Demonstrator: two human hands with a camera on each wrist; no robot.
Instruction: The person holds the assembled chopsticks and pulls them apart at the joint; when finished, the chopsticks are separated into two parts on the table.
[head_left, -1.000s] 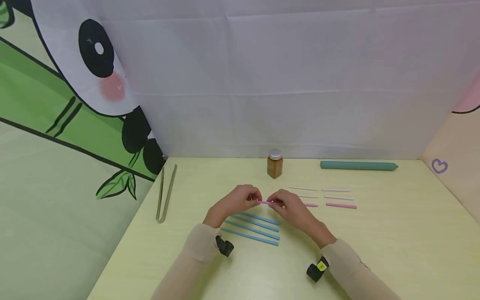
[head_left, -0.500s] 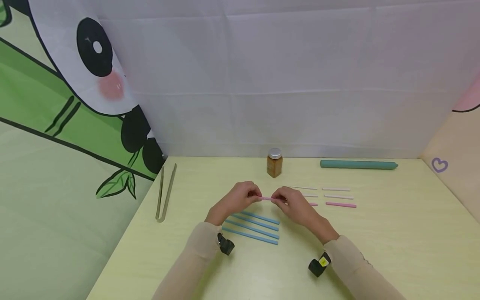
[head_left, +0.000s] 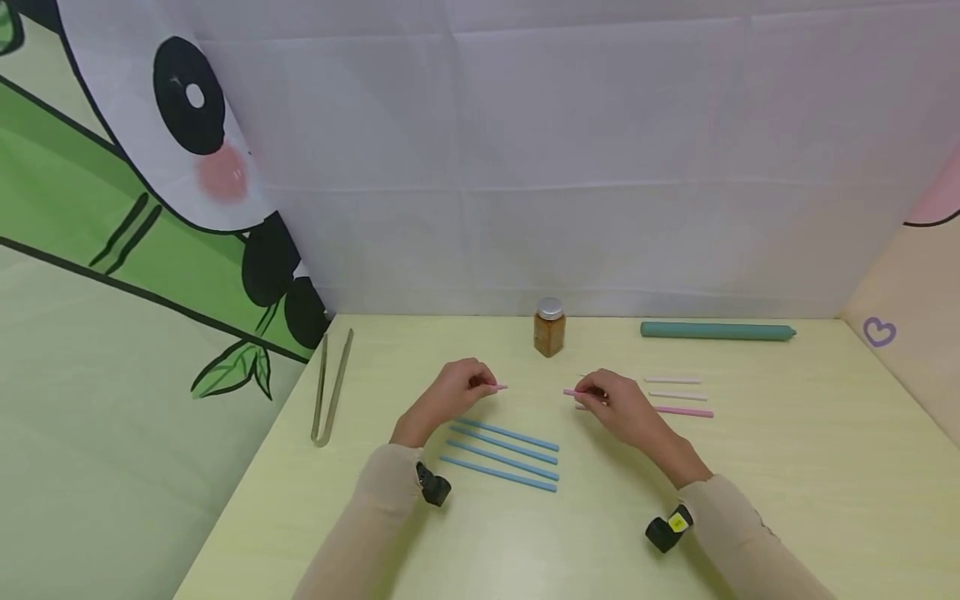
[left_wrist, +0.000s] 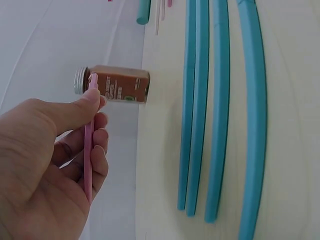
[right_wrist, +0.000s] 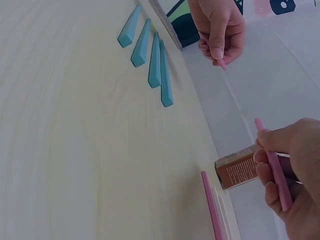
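Note:
My left hand (head_left: 454, 392) is raised over the table and pinches a short pink stick (left_wrist: 88, 160) between thumb and fingers, one end running along the palm. To the right, a gap away, my right hand (head_left: 621, 408) holds a second short pink stick (right_wrist: 276, 175) in the same kind of pinch. Below the left hand, several light blue sticks (head_left: 498, 474) lie side by side on the table. Another pink stick (head_left: 684, 412) and thin pale sticks (head_left: 673, 381) lie beyond the right hand, which partly hides the row.
A brown-filled jar with a silver lid (head_left: 549, 329) stands near the back edge of the table (head_left: 600, 542). Metal tongs (head_left: 341, 372) lie at the left edge. A dark green tube (head_left: 716, 332) lies at the back right, before a white cloth backdrop (head_left: 600, 233).
The single pink stick that spanned both hands is now two separate pieces, one in each hand. My left hand has moved left and my right hand right.

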